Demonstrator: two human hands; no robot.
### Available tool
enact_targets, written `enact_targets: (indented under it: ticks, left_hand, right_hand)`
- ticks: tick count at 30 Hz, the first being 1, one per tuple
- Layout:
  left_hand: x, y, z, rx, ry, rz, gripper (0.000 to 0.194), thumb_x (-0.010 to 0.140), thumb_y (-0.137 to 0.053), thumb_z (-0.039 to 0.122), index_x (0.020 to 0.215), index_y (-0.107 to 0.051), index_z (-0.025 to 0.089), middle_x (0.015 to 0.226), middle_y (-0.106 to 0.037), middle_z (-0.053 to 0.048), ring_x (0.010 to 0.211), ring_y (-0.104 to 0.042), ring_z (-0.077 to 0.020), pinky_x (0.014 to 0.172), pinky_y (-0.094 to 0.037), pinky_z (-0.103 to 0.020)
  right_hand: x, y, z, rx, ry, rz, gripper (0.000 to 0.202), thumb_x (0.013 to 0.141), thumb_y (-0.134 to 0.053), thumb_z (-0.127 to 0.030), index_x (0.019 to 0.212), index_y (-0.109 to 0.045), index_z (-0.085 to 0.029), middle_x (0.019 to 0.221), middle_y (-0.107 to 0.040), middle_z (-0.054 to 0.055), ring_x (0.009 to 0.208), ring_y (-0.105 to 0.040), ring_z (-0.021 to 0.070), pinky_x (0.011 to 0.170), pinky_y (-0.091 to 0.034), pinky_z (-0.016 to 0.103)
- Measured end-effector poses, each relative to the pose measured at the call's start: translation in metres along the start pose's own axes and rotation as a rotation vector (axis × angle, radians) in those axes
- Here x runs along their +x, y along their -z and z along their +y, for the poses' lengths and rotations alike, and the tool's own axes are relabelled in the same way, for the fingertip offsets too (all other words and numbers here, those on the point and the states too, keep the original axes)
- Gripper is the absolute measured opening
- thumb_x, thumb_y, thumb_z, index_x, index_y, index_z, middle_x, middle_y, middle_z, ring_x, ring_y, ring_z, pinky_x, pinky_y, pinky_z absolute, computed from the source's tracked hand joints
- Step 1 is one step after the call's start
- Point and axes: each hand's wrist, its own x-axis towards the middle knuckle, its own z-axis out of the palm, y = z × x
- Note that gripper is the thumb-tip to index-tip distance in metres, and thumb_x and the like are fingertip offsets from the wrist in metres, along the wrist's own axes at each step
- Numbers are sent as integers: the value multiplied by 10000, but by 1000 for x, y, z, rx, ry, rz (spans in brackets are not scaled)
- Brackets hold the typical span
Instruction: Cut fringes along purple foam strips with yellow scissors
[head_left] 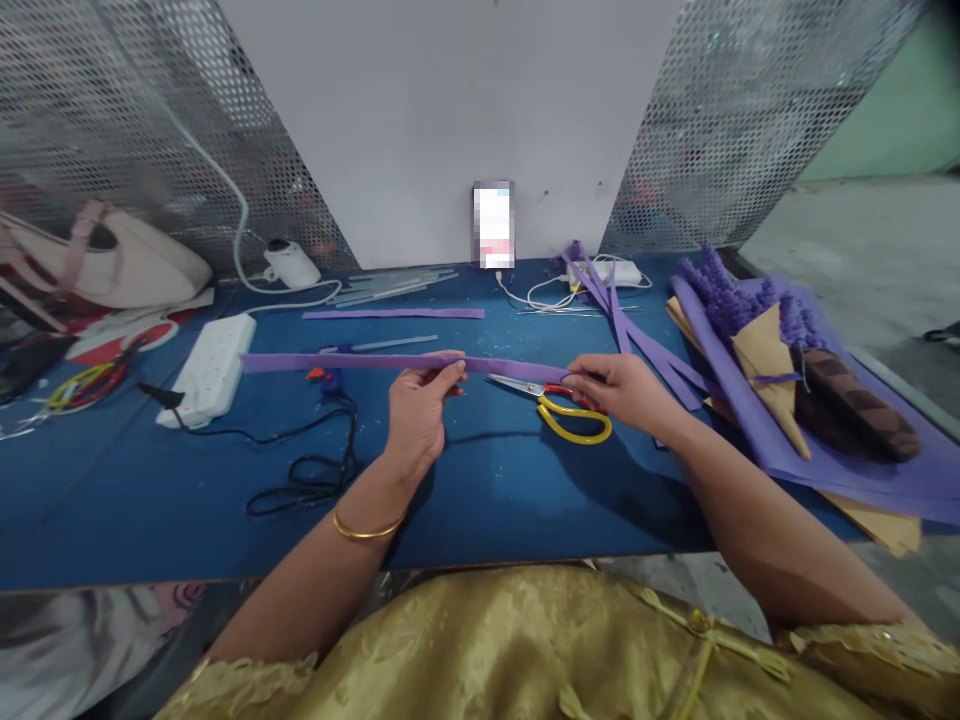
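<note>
Left hand (416, 415) and right hand (624, 392) both pinch the purple strip (360, 362), thumbs against fingers; best keep it flat and evenly taut, clear of the scissors (553, 391) below

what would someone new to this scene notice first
Probably the long purple strip stretched across the middle, pinched by the left hand partway along and the right hand at its right end. The scissors with yellow and red handles stand out on the blue table just below it. A lit phone glows upright at the back, centre.
</note>
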Motion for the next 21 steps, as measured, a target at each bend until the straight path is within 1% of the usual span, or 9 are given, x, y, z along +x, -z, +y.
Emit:
enact_targets:
  ticks: [4, 6, 8, 9, 11, 13, 14, 17, 21]
  left_hand:
    - [-1, 0, 0, -22, 13, -28, 235, 552, -881, 234, 749, -779, 159, 642, -684, 7, 612, -612, -100, 538, -450, -196]
    - [-1, 0, -1, -45, 25, -31, 280, 569, -887, 286, 790, -777, 153, 688, -699, -3, 627, -635, -110, 543, -466, -206]
    - [0, 1, -1, -73, 32, -19, 315, 585, -888, 349, 797, -757, 156, 693, -693, 2, 630, -647, -115, 541, -474, -212]
    - [1, 2, -1, -87, 32, -9, 325, 588, -890, 371, 784, -741, 159, 682, -682, 10, 626, -646, -113, 536, -471, -209]
    - [4, 4, 0, -114, 32, 13, 339, 584, -898, 384, 759, -703, 168, 665, -662, 28, 619, -637, -103, 523, -461, -196]
    - [6, 5, 1, -138, 42, 23, 341, 596, -899, 378, 758, -678, 174, 673, -661, 33, 625, -631, -97, 517, -457, -188]
    - [6, 6, 3, -151, 51, 23, 334, 610, -893, 373, 764, -670, 177, 681, -665, 32, 632, -632, -97, 519, -460, -187]
    - [7, 7, 5, -189, 94, 3, 279, 678, -856, 347, 766, -648, 183, 694, -672, 27, 652, -640, -104, 536, -480, -195]
    - [8, 6, 5, -226, 167, -44, 186, 772, -783, 297, 772, -640, 179, 707, -671, 19, 634, -633, -101, 550, -494, -203]
  right_hand:
    - [0, 0, 1, -60, 2, 11, 304, 915, -524, -421, 817, -693, -188, 594, -615, 1, 546, -528, 143, 537, -371, 268]
    - [0, 1, 1, -102, 6, 6, 324, 939, -494, -417, 840, -697, -185, 603, -620, 3, 562, -543, 148, 547, -373, 268]
    - [-1, 1, 1, -151, 26, -38, 318, 946, -497, -413, 867, -706, -187, 634, -639, 3, 582, -561, 152, 554, -371, 266]
    - [-1, 1, 1, -180, 44, -73, 289, 931, -532, -414, 892, -712, -190, 667, -657, 4, 603, -575, 155, 562, -372, 266]
    - [-1, 1, 0, -254, 86, -144, 229, 857, -654, -395, 952, -720, -197, 775, -692, 14, 685, -610, 174, 599, -381, 267]
    - [-1, 0, -1, -341, 123, -194, 271, 778, -746, -338, 1008, -718, -199, 896, -703, 38, 800, -634, 207, 653, -391, 274]
    - [0, -1, -1, -383, 136, -210, 289, 767, -756, -309, 1030, -714, -197, 943, -700, 51, 851, -638, 222, 679, -395, 279]
    - [1, -4, 2, -498, 140, -227, 297, 817, -711, -275, 1097, -688, -180, 1028, -683, 80, 925, -638, 241, 719, -401, 291]
    - [1, -8, 8, -628, 96, -209, 318, 880, -652, -294, 1171, -651, -168, 1081, -656, 109, 927, -642, 253, 706, -398, 303]
